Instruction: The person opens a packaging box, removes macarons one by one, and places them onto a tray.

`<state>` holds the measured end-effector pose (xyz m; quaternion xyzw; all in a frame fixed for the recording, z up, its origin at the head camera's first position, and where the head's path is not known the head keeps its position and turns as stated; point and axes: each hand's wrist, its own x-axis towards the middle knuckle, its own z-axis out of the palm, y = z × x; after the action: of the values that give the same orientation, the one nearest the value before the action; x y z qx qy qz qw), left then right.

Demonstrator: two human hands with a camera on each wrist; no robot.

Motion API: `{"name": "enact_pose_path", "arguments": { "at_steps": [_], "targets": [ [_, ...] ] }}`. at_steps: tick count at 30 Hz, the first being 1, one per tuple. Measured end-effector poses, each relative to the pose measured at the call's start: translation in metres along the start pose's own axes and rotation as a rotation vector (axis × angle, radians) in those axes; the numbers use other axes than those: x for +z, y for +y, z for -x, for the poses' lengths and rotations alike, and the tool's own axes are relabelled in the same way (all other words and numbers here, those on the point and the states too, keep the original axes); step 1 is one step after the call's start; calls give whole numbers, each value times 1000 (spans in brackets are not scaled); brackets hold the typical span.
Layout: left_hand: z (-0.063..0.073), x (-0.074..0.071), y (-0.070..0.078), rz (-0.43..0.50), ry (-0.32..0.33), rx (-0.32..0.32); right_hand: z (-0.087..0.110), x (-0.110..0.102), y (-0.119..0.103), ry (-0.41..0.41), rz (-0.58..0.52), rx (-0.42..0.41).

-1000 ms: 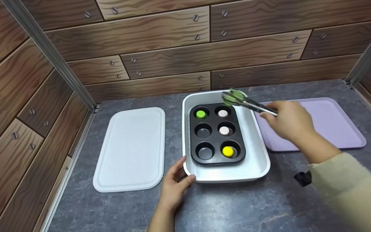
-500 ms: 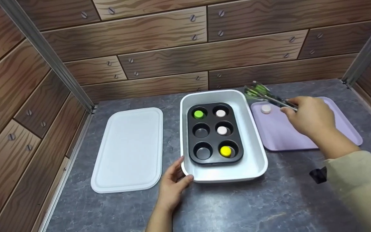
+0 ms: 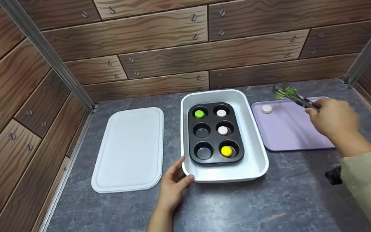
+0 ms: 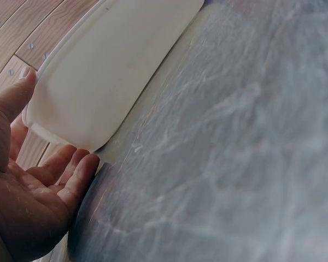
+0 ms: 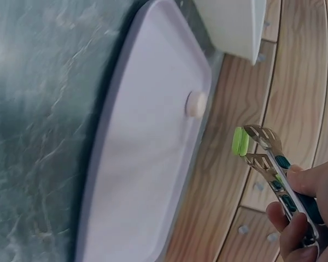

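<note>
1. A pair of tongs [image 5: 287,186] is gripped in the right hand [image 3: 337,117], its fingers curled around the handles.
2. A round green piece [image 5: 240,142] is pinched between the tips of the tongs; in the head view these tips are seen just past the far edge of a purple tray [image 3: 288,130].
3. A pale round piece [image 3: 267,109] is laid on the purple tray, near its far left corner.
4. The near left corner of a white container [image 3: 254,158] is held by the left hand [image 3: 172,185], with the thumb set on the near side and the fingers placed around the left side, spread moderately apart.
5. A black muffin pan [image 3: 213,139] is seated inside the container, toward its left side.
6. In the pan, a green disc [image 3: 199,114] is placed in the far left cup, white discs [image 3: 223,130] in the far right and middle right cups, and a yellow disc [image 3: 226,151] in the near right cup.
7. A white lid-like panel [image 3: 127,151] is laid flat on the table [image 3: 230,209], left of the container.
8. The table is backed by a wood-patterned wall [image 3: 166,42].
</note>
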<state>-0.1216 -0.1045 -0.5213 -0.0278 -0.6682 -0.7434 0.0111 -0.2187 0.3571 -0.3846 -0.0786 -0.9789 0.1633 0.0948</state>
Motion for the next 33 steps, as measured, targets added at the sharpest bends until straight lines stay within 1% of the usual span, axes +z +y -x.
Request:
{"name": "enact_pose_path", "arguments": {
  "at_steps": [5,7,17,26,33],
  "targets": [
    [0,1,1,8,-2,-10,0,3,14,-33,23,65],
    [0,1,0,8,1,-9,0,5,19,-36,31,76],
    [0,1,-1,-8,1,4,4,15,38,-41,21,105],
    [0,0,-1,-2,1,3,6,22,44,-49,19,125],
    [0,-1,0,-7,-7,-6,9,28,49,-38,8,111]
  ]
}}
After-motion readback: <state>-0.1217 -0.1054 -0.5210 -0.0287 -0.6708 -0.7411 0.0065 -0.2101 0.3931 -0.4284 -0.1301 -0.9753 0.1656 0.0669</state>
